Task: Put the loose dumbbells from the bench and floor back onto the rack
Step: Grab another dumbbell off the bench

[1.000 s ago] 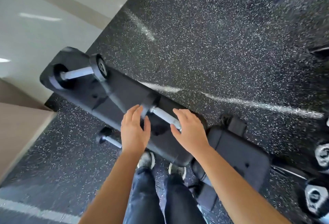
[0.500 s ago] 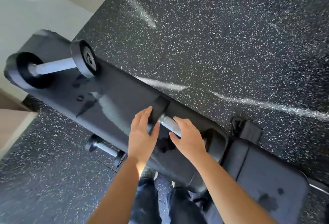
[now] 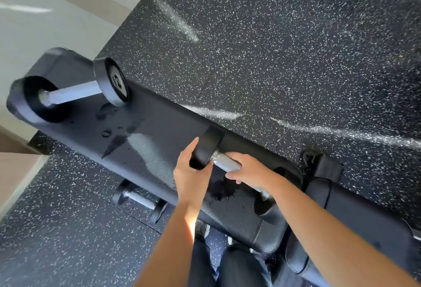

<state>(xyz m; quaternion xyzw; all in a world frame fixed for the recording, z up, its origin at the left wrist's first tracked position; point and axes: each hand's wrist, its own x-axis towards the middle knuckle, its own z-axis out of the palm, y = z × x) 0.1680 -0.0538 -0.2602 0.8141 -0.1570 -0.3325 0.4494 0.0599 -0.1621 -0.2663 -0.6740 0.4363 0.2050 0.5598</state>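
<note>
From my head camera, my right hand (image 3: 248, 169) curls over the smooth chrome handle of the near black round-headed dumbbell (image 3: 206, 150), fingers wrapped around the bar. My left hand (image 3: 190, 172) cups that dumbbell's matte rubber head, fingers bent against its rim. The dumbbell lies on the long black padded bench (image 3: 148, 141), whose pebbled vinyl shows dark wet marks. At ten o'clock, near the bench's far end, a second black disc-ended dumbbell with a steel bar (image 3: 73, 92) rests on the pad. At eight o'clock, a smaller black dumbbell (image 3: 140, 202) lies on the speckled black rubber floor (image 3: 284, 47), partly under the bench's edge.
</note>
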